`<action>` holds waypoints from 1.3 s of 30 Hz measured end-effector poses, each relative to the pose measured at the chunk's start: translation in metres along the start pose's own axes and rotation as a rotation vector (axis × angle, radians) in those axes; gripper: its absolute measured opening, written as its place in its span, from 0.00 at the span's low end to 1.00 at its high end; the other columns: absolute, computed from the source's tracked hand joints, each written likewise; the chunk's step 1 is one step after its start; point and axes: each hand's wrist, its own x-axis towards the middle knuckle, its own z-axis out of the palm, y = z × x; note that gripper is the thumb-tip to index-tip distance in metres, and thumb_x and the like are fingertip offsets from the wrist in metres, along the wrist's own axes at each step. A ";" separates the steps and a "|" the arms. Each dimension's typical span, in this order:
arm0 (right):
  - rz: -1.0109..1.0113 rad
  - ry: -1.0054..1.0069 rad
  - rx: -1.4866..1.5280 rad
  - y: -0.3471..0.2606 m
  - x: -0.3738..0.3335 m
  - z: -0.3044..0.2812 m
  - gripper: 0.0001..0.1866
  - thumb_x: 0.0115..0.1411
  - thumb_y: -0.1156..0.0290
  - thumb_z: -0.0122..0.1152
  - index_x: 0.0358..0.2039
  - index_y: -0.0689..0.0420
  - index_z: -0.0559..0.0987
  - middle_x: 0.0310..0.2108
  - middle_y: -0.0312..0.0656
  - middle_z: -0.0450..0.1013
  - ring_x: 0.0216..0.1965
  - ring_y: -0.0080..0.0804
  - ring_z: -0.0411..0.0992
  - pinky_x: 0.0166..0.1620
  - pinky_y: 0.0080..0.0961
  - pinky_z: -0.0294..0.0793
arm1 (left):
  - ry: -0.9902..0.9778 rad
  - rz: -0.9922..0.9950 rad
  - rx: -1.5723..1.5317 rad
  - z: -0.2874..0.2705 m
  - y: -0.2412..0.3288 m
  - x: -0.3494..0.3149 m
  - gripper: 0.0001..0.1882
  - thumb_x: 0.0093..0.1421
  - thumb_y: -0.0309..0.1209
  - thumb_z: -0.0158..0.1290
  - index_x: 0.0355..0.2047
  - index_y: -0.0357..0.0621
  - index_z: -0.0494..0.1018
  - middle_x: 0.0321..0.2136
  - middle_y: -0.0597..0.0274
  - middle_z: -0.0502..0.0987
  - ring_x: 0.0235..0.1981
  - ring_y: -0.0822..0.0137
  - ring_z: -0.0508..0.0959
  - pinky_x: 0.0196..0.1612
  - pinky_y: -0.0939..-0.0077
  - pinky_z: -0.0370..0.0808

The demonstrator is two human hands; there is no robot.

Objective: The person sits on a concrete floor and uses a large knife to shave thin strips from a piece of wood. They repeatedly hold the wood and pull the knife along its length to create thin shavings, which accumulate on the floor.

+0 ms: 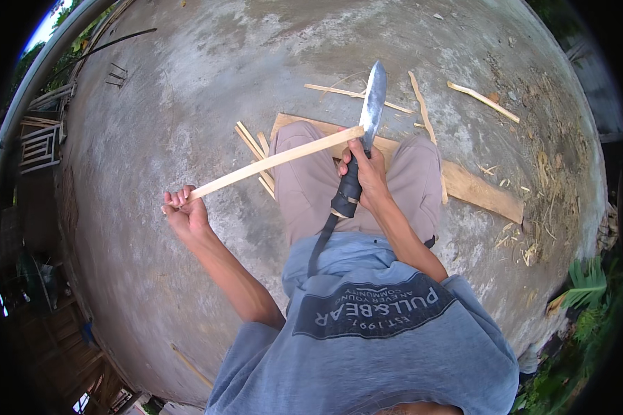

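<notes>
A long, pale wooden strip point(277, 159) slants across in front of me, its far end higher and to the right. My left hand point(188, 214) is closed round its lower left end. Between my knees, my right hand point(370, 176) grips a large knife near the top of its long, black-wrapped handle. The broad steel knife blade point(374, 97) points away from me. The strip's right end lies by the base of the blade, at my right thumb. Some of my right fingers are hidden behind the handle.
Under and beyond my knees lies a wooden plank point(488, 191) on the concrete floor point(208, 83). Several loose strips point(257, 160) rest left of my knees. A curved strip point(483, 102) and shavings point(527, 252) are at the right. Green plants point(588, 287) border the lower right.
</notes>
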 end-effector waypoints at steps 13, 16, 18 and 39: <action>-0.028 0.202 -0.072 -0.002 0.002 -0.030 0.16 0.61 0.64 0.70 0.42 0.58 0.73 0.34 0.41 0.73 0.20 0.24 0.69 0.24 0.23 0.71 | 0.081 -0.024 0.266 -0.059 -0.048 -0.015 0.32 0.75 0.57 0.29 0.58 0.40 0.64 0.30 0.59 0.68 0.32 0.66 0.67 0.36 0.68 0.69; -0.085 0.355 0.068 0.002 0.016 -0.055 0.17 0.61 0.65 0.70 0.44 0.57 0.73 0.36 0.42 0.73 0.22 0.25 0.70 0.25 0.24 0.72 | -0.040 -0.077 0.592 -0.055 -0.060 -0.022 0.34 0.72 0.57 0.38 0.62 0.40 0.65 0.42 0.52 0.75 0.43 0.62 0.74 0.47 0.65 0.71; -0.109 0.407 0.170 -0.002 0.025 -0.075 0.16 0.62 0.66 0.68 0.45 0.57 0.73 0.37 0.41 0.74 0.24 0.25 0.70 0.27 0.24 0.74 | -0.095 0.023 1.159 -0.145 -0.069 0.019 0.30 0.69 0.53 0.49 0.58 0.40 0.70 0.43 0.52 0.78 0.47 0.59 0.77 0.53 0.64 0.72; 0.167 0.421 0.229 0.031 0.071 -0.153 0.16 0.69 0.62 0.58 0.48 0.62 0.76 0.23 0.33 0.69 0.27 0.26 0.69 0.35 0.24 0.75 | -0.082 -0.341 1.488 -0.366 -0.108 0.008 0.19 0.64 0.39 0.58 0.50 0.40 0.73 0.35 0.56 0.83 0.31 0.62 0.81 0.38 0.63 0.78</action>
